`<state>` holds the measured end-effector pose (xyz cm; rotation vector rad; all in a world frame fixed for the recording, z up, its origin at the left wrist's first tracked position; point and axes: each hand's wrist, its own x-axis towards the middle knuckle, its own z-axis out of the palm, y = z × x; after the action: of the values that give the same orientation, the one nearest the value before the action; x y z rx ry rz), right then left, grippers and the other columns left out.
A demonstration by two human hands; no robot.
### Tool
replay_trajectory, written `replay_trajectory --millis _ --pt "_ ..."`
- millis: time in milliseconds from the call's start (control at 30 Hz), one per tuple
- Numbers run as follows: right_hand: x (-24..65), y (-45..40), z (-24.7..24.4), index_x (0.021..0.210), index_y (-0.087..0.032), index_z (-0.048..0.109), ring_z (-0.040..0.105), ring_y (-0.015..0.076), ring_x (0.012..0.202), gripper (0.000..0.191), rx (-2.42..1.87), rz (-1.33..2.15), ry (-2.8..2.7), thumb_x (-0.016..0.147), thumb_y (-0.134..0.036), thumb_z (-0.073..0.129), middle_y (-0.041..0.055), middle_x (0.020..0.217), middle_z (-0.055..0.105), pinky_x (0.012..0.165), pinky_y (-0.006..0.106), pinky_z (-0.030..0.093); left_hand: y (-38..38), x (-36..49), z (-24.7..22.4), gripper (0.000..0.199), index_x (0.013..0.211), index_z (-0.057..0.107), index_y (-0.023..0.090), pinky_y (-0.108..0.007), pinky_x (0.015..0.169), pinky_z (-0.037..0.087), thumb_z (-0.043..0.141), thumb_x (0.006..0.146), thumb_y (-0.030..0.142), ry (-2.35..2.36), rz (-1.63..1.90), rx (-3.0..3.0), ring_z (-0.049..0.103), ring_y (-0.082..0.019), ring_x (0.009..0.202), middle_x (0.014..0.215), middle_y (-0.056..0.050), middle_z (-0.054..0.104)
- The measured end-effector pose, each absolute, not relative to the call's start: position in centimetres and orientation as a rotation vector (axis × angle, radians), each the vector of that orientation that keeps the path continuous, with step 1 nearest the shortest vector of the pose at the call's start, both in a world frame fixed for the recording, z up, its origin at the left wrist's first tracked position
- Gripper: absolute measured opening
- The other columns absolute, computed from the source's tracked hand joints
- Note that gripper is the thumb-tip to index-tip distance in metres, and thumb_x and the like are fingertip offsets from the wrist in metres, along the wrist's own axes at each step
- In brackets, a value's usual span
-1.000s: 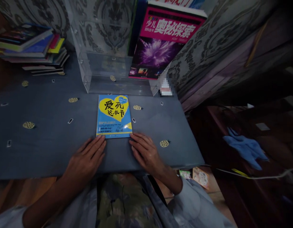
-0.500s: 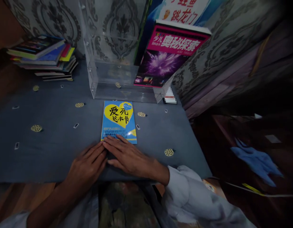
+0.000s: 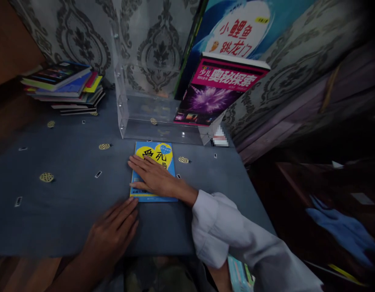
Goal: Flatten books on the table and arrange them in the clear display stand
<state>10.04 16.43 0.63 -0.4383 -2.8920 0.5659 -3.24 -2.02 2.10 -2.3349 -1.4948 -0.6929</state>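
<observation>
A blue book with a yellow heart (image 3: 168, 152) lies flat on the dark blue tablecloth (image 3: 74, 211), in front of a clear acrylic stand (image 3: 163, 132). Across its cover rests my right hand (image 3: 155, 177), fingers stretched out to the left, hiding part of the heart and the lettering. My left hand (image 3: 114, 229) lies on the cloth at the book's lower left corner, its fingertips touching that corner. Its fingers are extended and side by side, and nothing is held in it.
The stand holds a pink and purple book (image 3: 205, 97) and a larger teal book (image 3: 217, 24) at its right side. A stack of books (image 3: 65, 87) sits at the back left. Blue cloth (image 3: 342, 231) hangs at the right.
My right hand has moved up from the book's bottom edge onto its cover. My left hand is still by the lower left corner. The view has tilted up slightly.
</observation>
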Motion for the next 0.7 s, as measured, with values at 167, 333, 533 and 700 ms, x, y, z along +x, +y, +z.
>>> replay_trajectory --millis 167,333,533,700 --pt "10.0 18.9 0.5 0.155 -0.011 0.039 0.024 0.0253 0.156 0.068 -0.698 0.484 -2.821 0.103 -0.055 0.045 0.0156 0.164 0.034 0.129 0.047 0.02 -2.0 -3.2 2.2 0.03 0.1 0.071 0.013 -0.032 0.085 0.059 0.04 0.104 0.015 -1.486 -0.694 -2.339 0.074 -0.019 0.1 0.113 -0.008 0.077" --pt "11.0 19.4 0.7 0.154 -0.004 0.039 0.025 0.028 0.155 0.067 -1.088 0.42 -2.682 0.103 -0.048 0.046 0.0205 0.163 0.034 0.127 0.049 0.021 -2.1 -3.3 2.1 0.03 0.103 0.071 0.013 -0.033 0.086 0.059 0.041 0.103 0.016 -1.503 -0.683 -2.347 0.074 -0.02 0.101 0.117 -0.009 0.076" --pt "13.3 18.3 -1.0 0.155 -0.002 0.035 0.022 0.0309 0.156 0.068 -1.298 0.493 -2.453 0.103 -0.046 0.041 0.023 0.164 0.03 0.126 0.053 0.023 -2.6 -3.6 1.7 0.035 0.131 0.063 0.015 -0.033 0.087 0.056 0.041 0.104 0.02 -1.551 -0.641 -2.393 0.073 -0.019 0.107 0.125 -0.008 0.074" --pt "15.6 17.6 -2.5 0.158 -0.009 0.032 0.025 0.0303 0.155 0.07 -1.164 0.573 -2.372 0.102 -0.05 0.04 0.0211 0.165 0.03 0.126 0.055 0.025 -1.9 -4.6 1.0 0.042 0.14 0.059 0.019 -0.041 0.097 0.053 0.04 0.106 0.034 -1.609 -0.56 -2.484 0.069 -0.024 0.115 0.134 -0.011 0.069"
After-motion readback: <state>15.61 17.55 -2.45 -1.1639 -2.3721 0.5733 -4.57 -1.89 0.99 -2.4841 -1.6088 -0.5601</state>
